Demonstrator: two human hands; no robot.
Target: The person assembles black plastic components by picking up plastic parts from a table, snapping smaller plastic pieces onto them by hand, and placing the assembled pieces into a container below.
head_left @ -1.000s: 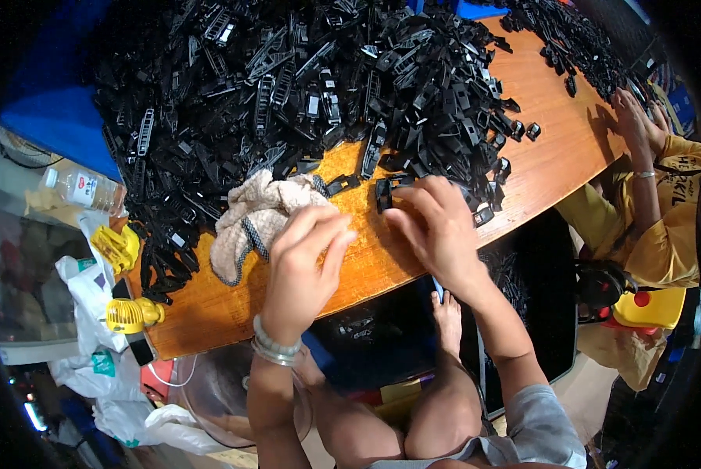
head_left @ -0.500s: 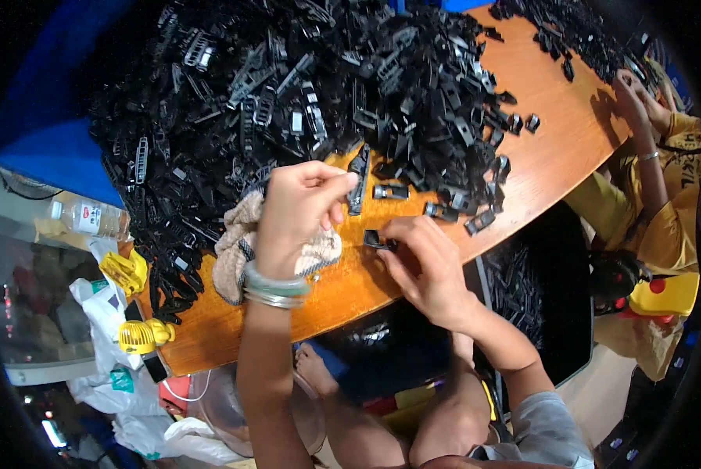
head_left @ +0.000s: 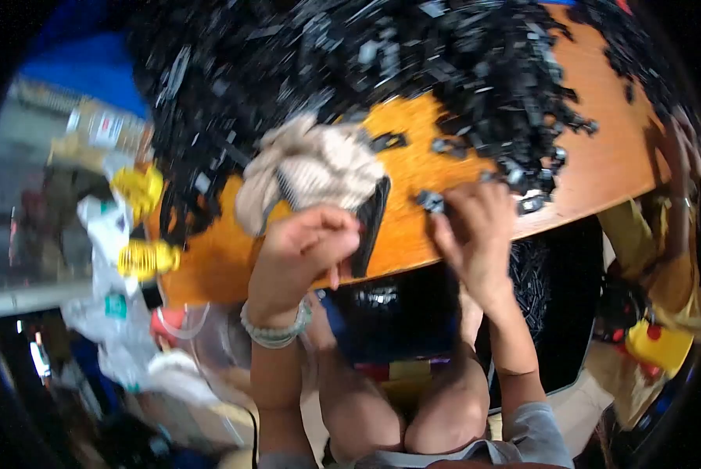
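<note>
My left hand (head_left: 307, 250), with bracelets at the wrist, is pinched on a long black plastic strip (head_left: 374, 227) near the table's front edge. Just behind it lies a crumpled beige cloth (head_left: 327, 160) with a dark patterned band. To the right, my right hand (head_left: 479, 227) has thumb and fingertips closed at a small black plastic clip (head_left: 428, 201), low over the wood. Motion blurs both hands and the finer shapes of the parts.
A large heap of black plastic parts (head_left: 327, 70) covers the back of the wooden table (head_left: 405, 176). A small yellow fan (head_left: 148, 259) sits at the left edge, near a plastic bottle (head_left: 112, 131). Another person's hand (head_left: 683, 144) is at the far right. Below stands a black bin (head_left: 532, 289).
The view has shifted, so the table edge appears higher. My left hand has come toward the front edge with the long strip. My right hand stays at the small clip.
</note>
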